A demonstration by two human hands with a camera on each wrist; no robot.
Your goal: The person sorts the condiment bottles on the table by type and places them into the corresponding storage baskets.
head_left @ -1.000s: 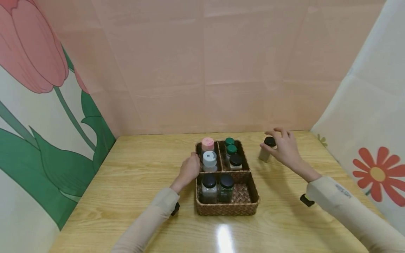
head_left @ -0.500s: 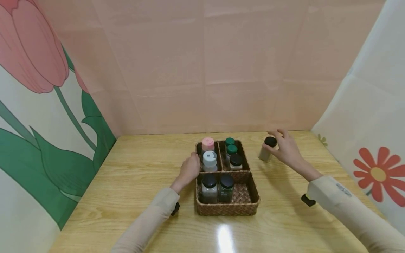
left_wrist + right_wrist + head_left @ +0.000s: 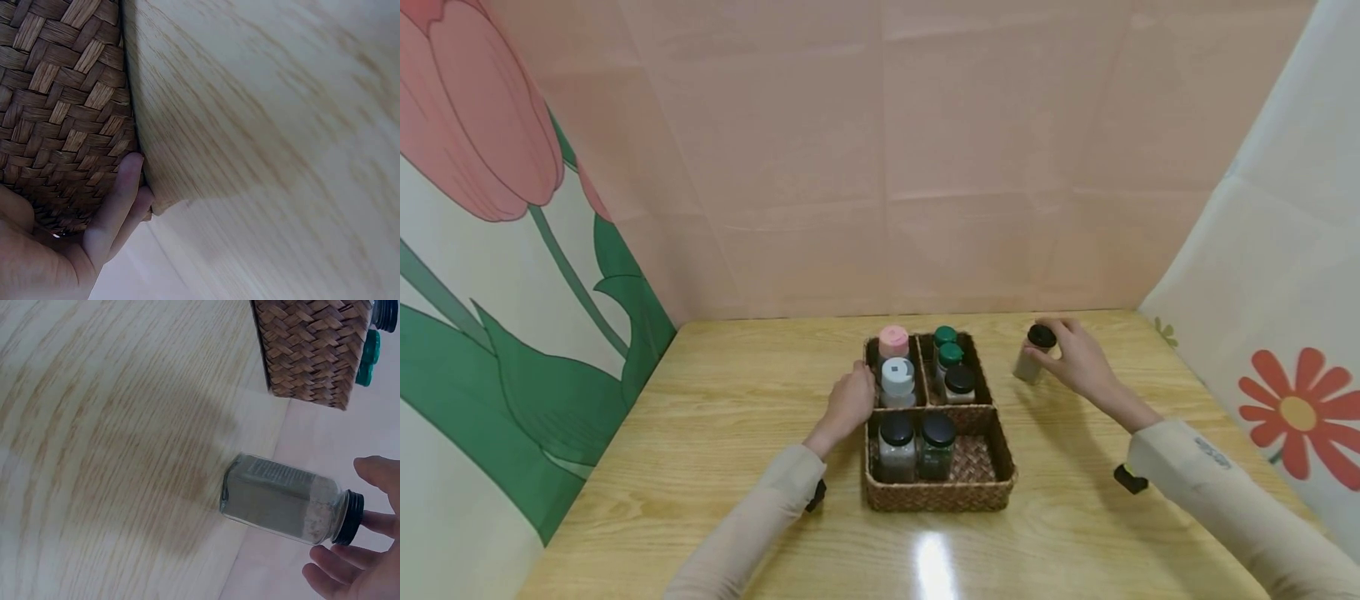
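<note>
A woven basket (image 3: 940,498) with three compartments stands on the table. Its back left compartment holds a pink-capped jar (image 3: 893,340) and a white-capped jar (image 3: 897,379); the back right has two green-capped jars and a black-capped one (image 3: 959,383). Two black-capped jars (image 3: 897,450) stand at the front left. My left hand (image 3: 850,400) grips the basket's left side, its fingers (image 3: 119,203) against the woven wall. Around the black lid of a glass spice jar (image 3: 275,499) to the basket's right is my right hand (image 3: 1081,358). In the right wrist view the thumb is apart from the lid.
The wooden table (image 3: 737,375) meets a pink cloth backdrop (image 3: 880,167) behind the basket. Floral cloths stand at the left (image 3: 445,500) and right (image 3: 1300,292). The front compartment's woven floor shows at its right.
My right hand's raised fingers have come down closer to the spice jar's lid. That jar, the basket and my left hand stay in place.
</note>
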